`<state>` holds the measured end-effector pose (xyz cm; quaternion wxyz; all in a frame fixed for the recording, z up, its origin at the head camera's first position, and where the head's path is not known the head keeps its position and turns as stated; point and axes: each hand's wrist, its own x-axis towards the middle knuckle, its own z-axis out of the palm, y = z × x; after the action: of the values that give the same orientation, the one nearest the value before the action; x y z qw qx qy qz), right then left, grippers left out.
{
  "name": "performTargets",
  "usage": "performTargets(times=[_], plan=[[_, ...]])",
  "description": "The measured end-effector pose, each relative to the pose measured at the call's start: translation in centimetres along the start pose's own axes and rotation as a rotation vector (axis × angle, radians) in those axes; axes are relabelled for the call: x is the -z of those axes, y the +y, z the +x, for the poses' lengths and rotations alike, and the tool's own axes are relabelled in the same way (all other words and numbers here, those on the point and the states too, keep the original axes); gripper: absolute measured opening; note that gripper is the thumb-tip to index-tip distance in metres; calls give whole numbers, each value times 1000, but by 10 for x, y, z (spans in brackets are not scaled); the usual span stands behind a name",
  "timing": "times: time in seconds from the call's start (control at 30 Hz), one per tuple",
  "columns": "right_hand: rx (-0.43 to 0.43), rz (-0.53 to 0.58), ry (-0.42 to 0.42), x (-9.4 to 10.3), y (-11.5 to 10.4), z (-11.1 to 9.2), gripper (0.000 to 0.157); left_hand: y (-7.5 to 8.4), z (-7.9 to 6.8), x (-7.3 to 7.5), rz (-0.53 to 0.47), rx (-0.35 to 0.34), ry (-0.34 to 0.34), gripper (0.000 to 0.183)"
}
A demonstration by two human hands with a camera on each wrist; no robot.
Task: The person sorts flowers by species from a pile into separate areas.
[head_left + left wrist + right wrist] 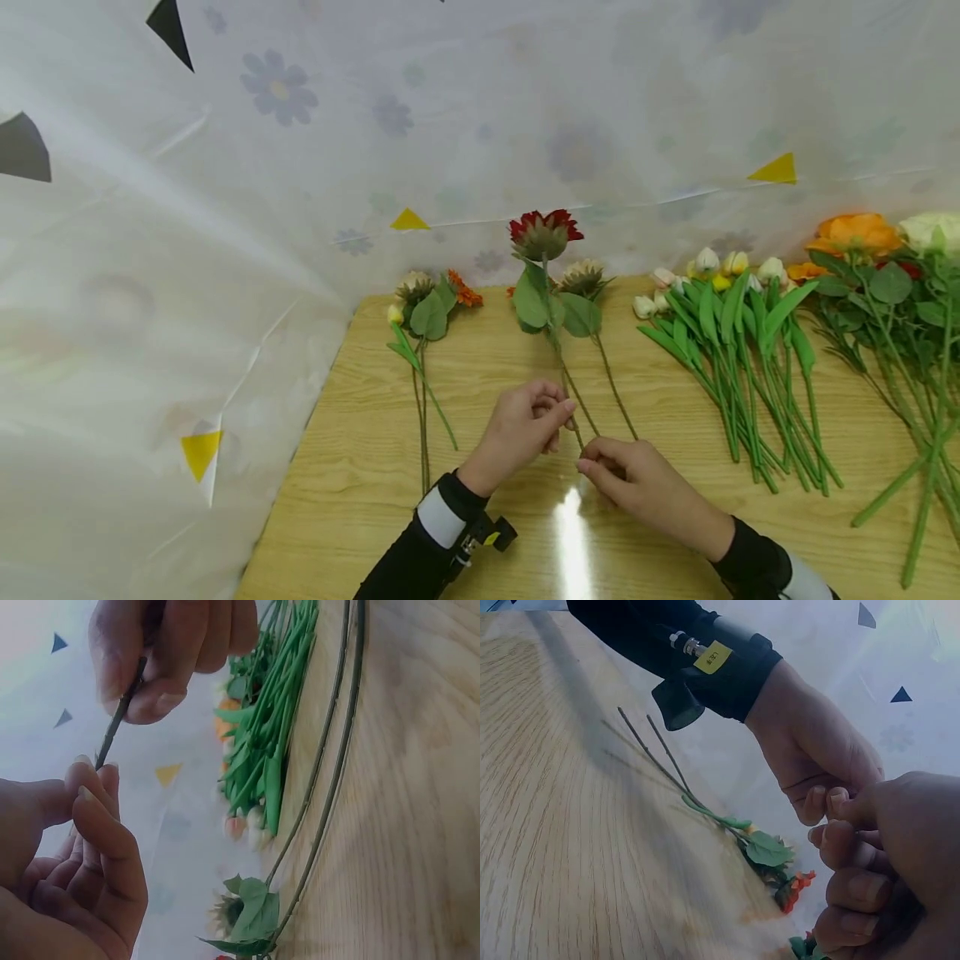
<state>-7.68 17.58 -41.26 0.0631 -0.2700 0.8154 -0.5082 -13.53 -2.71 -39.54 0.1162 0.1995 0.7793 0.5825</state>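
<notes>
A red artificial flower (pixel 546 236) with green leaves stands raised over the table. My left hand (pixel 517 429) pinches its thin stem partway down, between thumb and fingers. Just below, my right hand (pixel 637 483) holds the stem's lower end with thumb and fingertips. In the left wrist view, a short length of dark stem (pixel 120 716) spans the gap between the two hands. Behind the red flower lie a pale flower (pixel 583 279) and two stems on the wood. The right wrist view shows both hands close together, the stem mostly hidden by fingers.
On the left lies a small group with a yellow tulip (pixel 395 315), a pale flower and an orange flower (pixel 465 289). To the right are a bundle of tulips (pixel 735 333) and large roses (pixel 855 237). A patterned white sheet (pixel 480 125) borders the wooden table (pixel 352 400).
</notes>
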Motion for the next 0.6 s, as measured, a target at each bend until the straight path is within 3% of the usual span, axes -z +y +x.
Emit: performTargets(times=[0.13, 0.33, 0.6], plan=[[-8, -47, 34, 0, 0, -3, 17, 0, 2, -6, 46, -36, -20, 19], [-71, -96, 77, 4, 7, -1, 21, -1, 3, -3, 119, -41, -41, 23], [-207, -199, 137, 14, 28, 9, 26, -11, -6, 17, 180, 40, -6, 26]])
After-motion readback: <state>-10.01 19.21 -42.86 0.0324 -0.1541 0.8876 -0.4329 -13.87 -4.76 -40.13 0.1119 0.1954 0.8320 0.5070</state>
